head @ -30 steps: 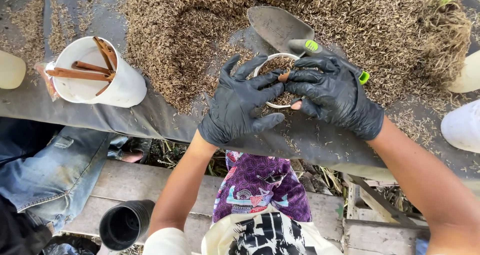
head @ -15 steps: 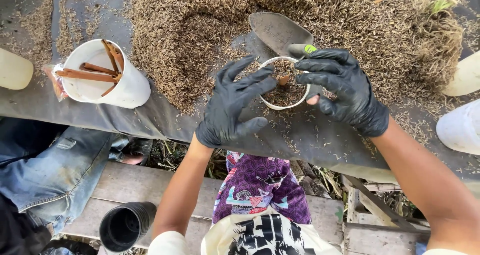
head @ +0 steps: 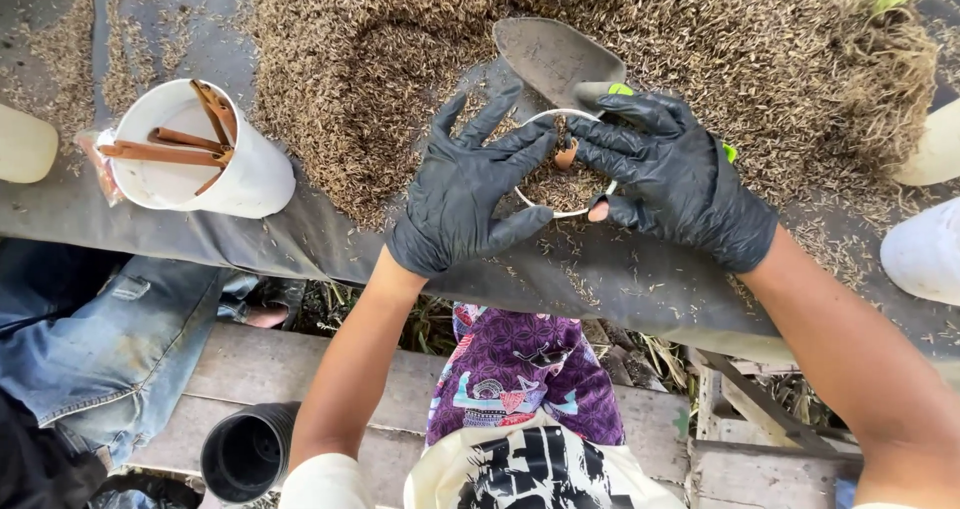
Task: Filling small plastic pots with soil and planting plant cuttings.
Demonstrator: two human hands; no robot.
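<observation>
Both my hands wear black gloves and cup a small white pot [head: 560, 207] filled with brown husk. My left hand [head: 470, 189] lies against the pot's left rim with its fingers spread. My right hand [head: 670, 174] curls over the right rim, and a torn glove tip shows a bare fingertip at the front. A short brown stick [head: 566, 155] stands in the husk between my fingers. A metal trowel [head: 555, 57] with a green-marked handle lies just behind the pot, its handle hidden under my right hand. A big pile of dry husk [head: 720, 39] covers the grey sheet.
A white bucket [head: 225, 174] holding brown sticks lies tilted at the left. Pale pots sit at the left edge [head: 22, 144] and right edge [head: 925, 249]. A black pot [head: 245, 454] stands on the wooden planks below. Someone's jeans-clad leg [head: 90, 319] is at the left.
My hands have spread apart off the pot's top, uncovering the husk and the stick. The pot now sits a little farther back, toward the trowel.
</observation>
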